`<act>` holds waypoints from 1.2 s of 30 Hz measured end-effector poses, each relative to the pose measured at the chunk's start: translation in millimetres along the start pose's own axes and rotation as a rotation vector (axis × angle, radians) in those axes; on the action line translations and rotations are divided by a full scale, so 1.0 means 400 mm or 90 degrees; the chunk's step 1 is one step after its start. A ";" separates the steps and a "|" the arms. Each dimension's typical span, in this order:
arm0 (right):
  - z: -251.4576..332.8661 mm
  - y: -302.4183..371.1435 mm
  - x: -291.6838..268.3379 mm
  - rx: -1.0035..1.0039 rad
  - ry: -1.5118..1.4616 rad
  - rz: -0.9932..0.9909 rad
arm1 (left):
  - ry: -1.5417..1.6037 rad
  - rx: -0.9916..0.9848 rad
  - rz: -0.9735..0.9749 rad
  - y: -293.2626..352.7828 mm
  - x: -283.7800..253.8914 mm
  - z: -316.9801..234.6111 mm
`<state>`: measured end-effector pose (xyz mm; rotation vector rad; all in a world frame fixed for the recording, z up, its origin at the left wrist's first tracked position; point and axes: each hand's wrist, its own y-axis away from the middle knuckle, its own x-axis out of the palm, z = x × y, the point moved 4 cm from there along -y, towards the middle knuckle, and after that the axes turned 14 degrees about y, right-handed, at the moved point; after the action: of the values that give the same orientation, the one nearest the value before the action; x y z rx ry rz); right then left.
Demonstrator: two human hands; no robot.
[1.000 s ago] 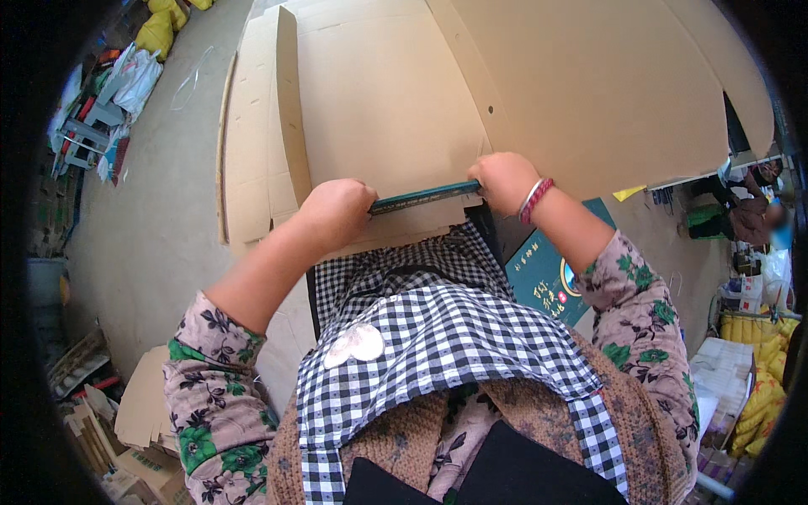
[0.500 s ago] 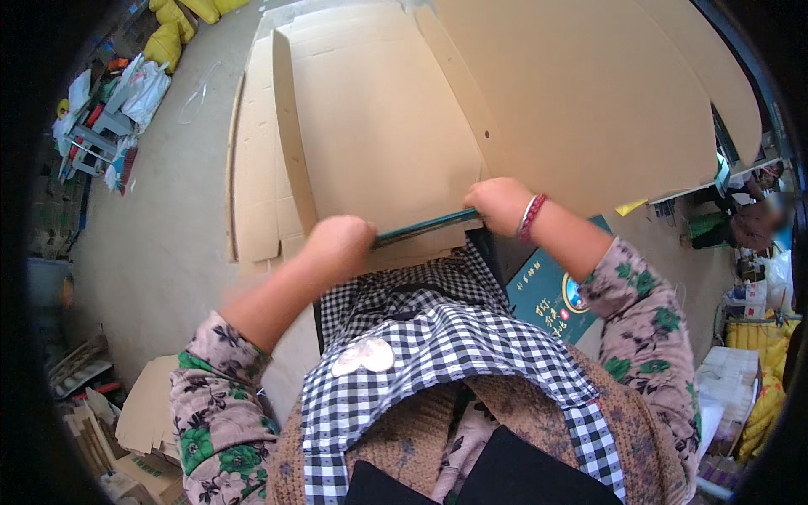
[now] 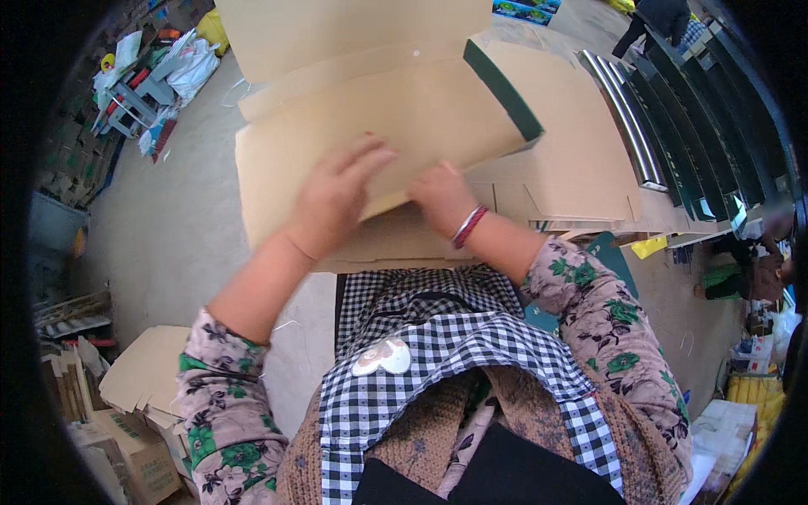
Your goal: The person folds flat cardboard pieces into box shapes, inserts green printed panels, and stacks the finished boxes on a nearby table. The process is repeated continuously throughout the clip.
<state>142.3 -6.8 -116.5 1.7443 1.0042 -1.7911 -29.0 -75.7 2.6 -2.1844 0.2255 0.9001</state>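
We see a wide, tan cardboard box blank (image 3: 421, 109) spread in front of the person's waist, lying over other flat tan cardboard sheets (image 3: 581, 139). Its face is plain, smooth and matt, paler where light falls on it. A crease crosses its far part at a slant, with a small whitish spot close by, and beyond that we see another broad tan panel reaching the upper edge of the view. At the right end a narrow dark green flap (image 3: 505, 91) stands up from the blank, its colour sharp against the tan. The near edge runs slantwise, climbing to the right, above browner cardboard below.

The left hand (image 3: 341, 194) is over the left part of the blank, its fingers stretched out and spread a little; it is blurred, and we cannot tell whether it presses on the surface. The right hand (image 3: 442, 198), just beside it, is at the near edge with fingers curled in; we cannot tell whether they grip the edge. On its wrist we see a dark red bracelet (image 3: 471, 227). Black-and-white checked apron cloth (image 3: 471, 337) lies just this side of the cardboard.
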 end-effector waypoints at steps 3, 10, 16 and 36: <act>-0.227 0.039 0.055 -0.159 -0.004 -0.166 | -0.252 0.024 0.120 0.023 -0.116 0.104; -0.344 0.201 -0.128 -0.008 0.228 0.068 | -0.635 0.044 0.409 -0.016 -0.056 0.269; -0.411 0.300 -0.107 -0.045 0.022 0.091 | -0.531 0.053 0.583 -0.100 0.119 0.365; -0.224 0.312 -0.120 0.058 -0.005 -0.044 | -0.185 -0.175 0.447 0.179 0.202 -0.042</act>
<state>299.3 -27.3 -87.8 1.7755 1.0063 -1.9126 10.0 -128.8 -84.6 -2.2028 0.7955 1.7038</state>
